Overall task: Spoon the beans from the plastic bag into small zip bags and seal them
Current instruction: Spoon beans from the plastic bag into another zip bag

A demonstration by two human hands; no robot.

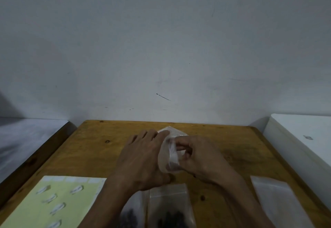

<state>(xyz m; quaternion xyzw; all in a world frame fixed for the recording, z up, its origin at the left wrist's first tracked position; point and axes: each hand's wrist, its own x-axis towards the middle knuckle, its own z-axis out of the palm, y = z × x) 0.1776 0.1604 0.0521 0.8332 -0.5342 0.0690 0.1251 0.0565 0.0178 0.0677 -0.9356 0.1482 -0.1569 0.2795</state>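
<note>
A clear plastic bag (169,154) sits between my two hands over the middle of the wooden table (93,147). My left hand (143,159) holds its left side, fingers stretched along it toward the top. My right hand (200,158) pinches the bag's folded mouth with curled fingers. Something dark shows at the bag's lower end. Near the front edge lie two small zip bags with dark beans inside, one (170,208) in the middle and one (132,213) partly under my left forearm. No spoon is in view.
A yellow sheet of white labels (59,202) lies at the front left. A stack of empty zip bags (279,202) lies at the front right. A white box (304,138) stands past the table's right edge, and a wall rises behind the table.
</note>
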